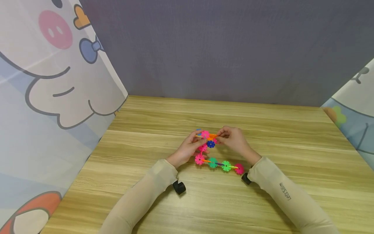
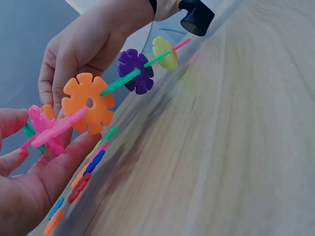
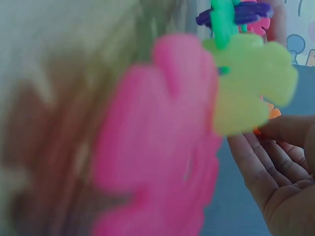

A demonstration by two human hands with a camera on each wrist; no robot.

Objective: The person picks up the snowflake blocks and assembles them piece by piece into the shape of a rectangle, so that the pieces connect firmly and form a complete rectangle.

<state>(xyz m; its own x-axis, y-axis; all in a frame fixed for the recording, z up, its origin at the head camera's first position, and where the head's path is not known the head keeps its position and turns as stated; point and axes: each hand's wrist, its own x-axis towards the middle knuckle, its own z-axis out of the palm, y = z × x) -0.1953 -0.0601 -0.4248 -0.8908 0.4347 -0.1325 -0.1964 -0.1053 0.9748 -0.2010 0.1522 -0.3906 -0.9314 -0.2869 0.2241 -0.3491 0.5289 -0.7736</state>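
Several notched, flower-shaped plastic discs are slotted together into a bent chain. My left hand [image 1: 186,150] holds the chain at its upper left, with fingers around a pink disc [image 2: 47,130]. My right hand [image 1: 234,139] pinches an orange disc [image 1: 212,136] at the top; a dark blue disc [image 1: 210,144] is just below it. From a pink disc [image 1: 200,159] the chain's lower arm runs right through a teal disc [image 1: 212,162] and a green disc [image 1: 226,166] to a pink-red end disc [image 1: 239,169]. That end looms close in the right wrist view. Fingers hide some joints.
Several loose discs, among them a red disc [image 2: 79,188], lie in a line on the wooden table [image 1: 140,130] in the left wrist view. A grey partition [image 1: 219,52] stands behind the table; a cartoon-printed curtain [image 1: 58,97] hangs at the left.
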